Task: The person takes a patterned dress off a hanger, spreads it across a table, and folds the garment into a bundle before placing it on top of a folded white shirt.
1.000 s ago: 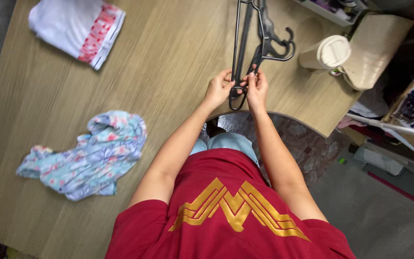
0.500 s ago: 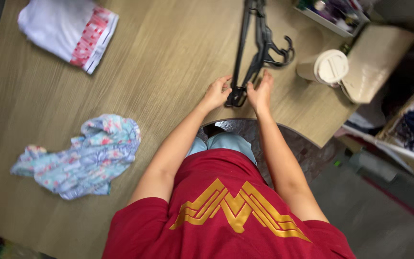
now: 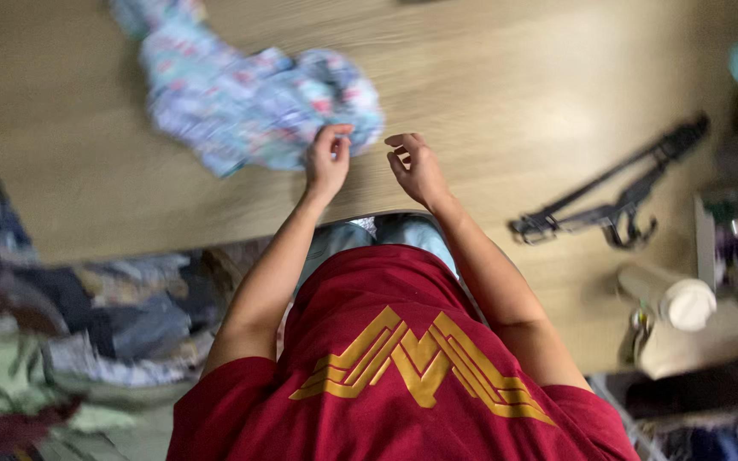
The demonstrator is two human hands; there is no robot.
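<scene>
Both hands at floral garment [image 3: 254,98]; left hand [image 3: 327,162] touching.

Home clothes-sorting spot: wooden table [image 3: 489,77], hangers [image 3: 608,201], heaped laundry [image 3: 70,333].

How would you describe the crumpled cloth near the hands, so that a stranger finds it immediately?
Look at the wooden table. The crumpled garment lies on it, at the left hand. It alone is soft, pale blue with pink flowers; the hangers are dark and rigid.

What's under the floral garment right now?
The floral garment lies crumpled on the wooden table, the left hand at its edge. Only tabletop shows around it; anything beneath the bunched fabric is covered.
</scene>
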